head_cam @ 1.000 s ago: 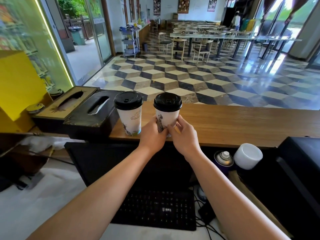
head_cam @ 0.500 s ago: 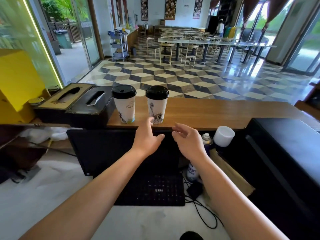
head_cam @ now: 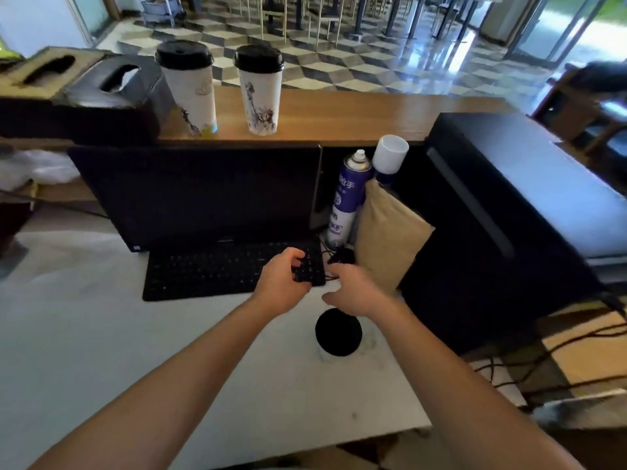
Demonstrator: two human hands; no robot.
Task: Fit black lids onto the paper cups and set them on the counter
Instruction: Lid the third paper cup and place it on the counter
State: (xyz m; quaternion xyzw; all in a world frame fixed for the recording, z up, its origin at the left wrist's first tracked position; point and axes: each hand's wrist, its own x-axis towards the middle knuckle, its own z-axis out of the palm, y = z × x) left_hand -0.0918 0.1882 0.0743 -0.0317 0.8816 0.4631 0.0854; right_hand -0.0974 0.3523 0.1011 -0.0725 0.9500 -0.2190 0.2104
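Two paper cups stood upright on the far wooden table (head_cam: 356,113), apart from each other: the left cup (head_cam: 193,93) and the right cup (head_cam: 260,96), each white with a dark ink drawing low on its wall. Each was closed by a black lid, left (head_cam: 184,55) and right (head_cam: 259,58), so their contents could not be seen. Left of them sat two tissue boxes, a tan one (head_cam: 40,71) and a black one (head_cam: 112,93) with tissue showing in its slot. The left hand (head_cam: 283,283) and right hand (head_cam: 353,291) hung loosely curled and empty above the near white table (head_cam: 101,334), over the right end of a black keyboard (head_cam: 217,273); another black lid (head_cam: 338,331) lay just nearer.
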